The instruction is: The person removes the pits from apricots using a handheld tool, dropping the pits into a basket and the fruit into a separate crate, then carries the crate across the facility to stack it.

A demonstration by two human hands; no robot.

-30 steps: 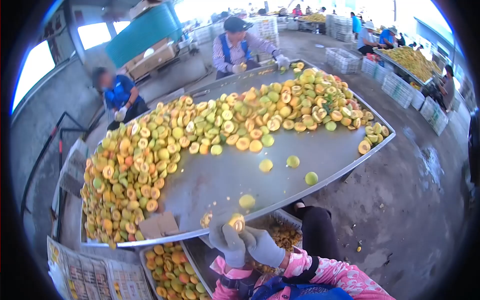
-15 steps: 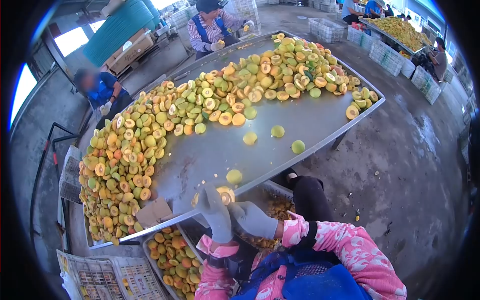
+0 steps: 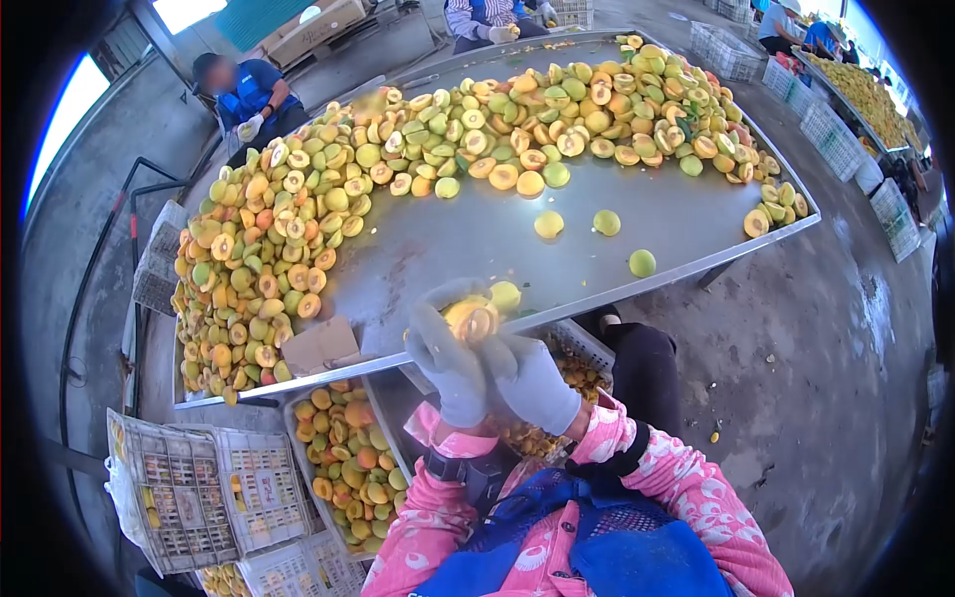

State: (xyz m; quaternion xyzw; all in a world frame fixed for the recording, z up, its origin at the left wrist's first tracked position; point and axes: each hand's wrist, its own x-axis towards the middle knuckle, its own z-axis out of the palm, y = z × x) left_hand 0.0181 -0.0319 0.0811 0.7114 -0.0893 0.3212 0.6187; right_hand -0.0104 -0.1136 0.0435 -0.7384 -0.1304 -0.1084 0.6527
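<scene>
Over the near edge of the metal table (image 3: pixel 438 249), my gloved left hand (image 3: pixel 445 360) is closed around a halved peach (image 3: pixel 473 320), its cut orange face showing. My gloved right hand (image 3: pixel 532 386) meets it from the right, fingers bent in against the fruit; whether it grips a small tool is hidden and blurred. A yellow-green peach (image 3: pixel 504 296) lies on the table just beyond my fingers. Farther off, a large heap of cut peaches (image 3: pixel 298 224) curves along the table's left and back sides.
A cardboard piece (image 3: pixel 320 346) lies at the near left edge. Below stand a crate of peach halves (image 3: pixel 348 468), a crate of small scraps (image 3: pixel 582 373) and white plastic crates (image 3: pixel 261 483). One co-worker (image 3: pixel 254 95) sits left, another (image 3: pixel 494 20) across the table.
The view has shifted, so the table sits higher and further right. My hands stay together at the table edge; the peach half in my left hand now shows more of its cut face.
</scene>
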